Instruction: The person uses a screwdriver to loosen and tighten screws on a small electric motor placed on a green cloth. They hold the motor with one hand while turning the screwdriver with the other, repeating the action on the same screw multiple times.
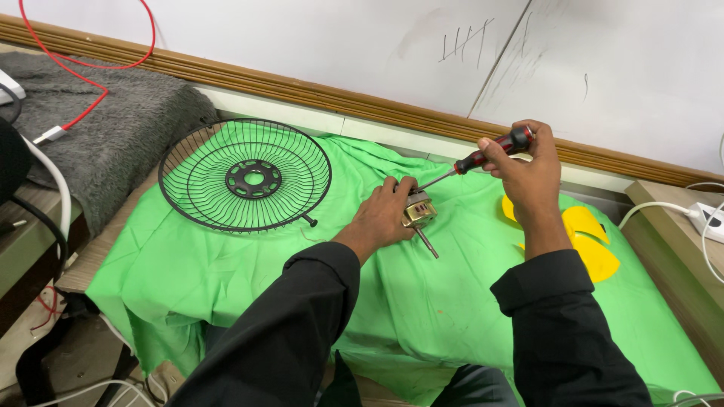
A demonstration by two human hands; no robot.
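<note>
Steadying motor (417, 209) on green cloth (302, 264) with left hand (383, 215) clamped on it, right hand (528, 169) closed round screwdriver (483, 157), tip at motor top. Already stripped out: grille (245, 175) flat at left, yellow blade (584, 237) lying at right; motor casing seemingly not yet opened

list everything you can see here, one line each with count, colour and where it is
fan motor: 1, brass and silver, middle of the cloth, shaft pointing toward the person
screwdriver: 1, red and black handle, tip at the motor
fan guard: 1, black wire, left on the cloth
fan blade: 1, yellow, right on the cloth, partly hidden by the right arm
cloth: 1, green, covering the table
fuzzy mat: 1, grey, far left
red cable: 1, upper left
power strip: 1, white, right edge
left hand: 1, on the motor
right hand: 1, gripping the screwdriver handle
</note>
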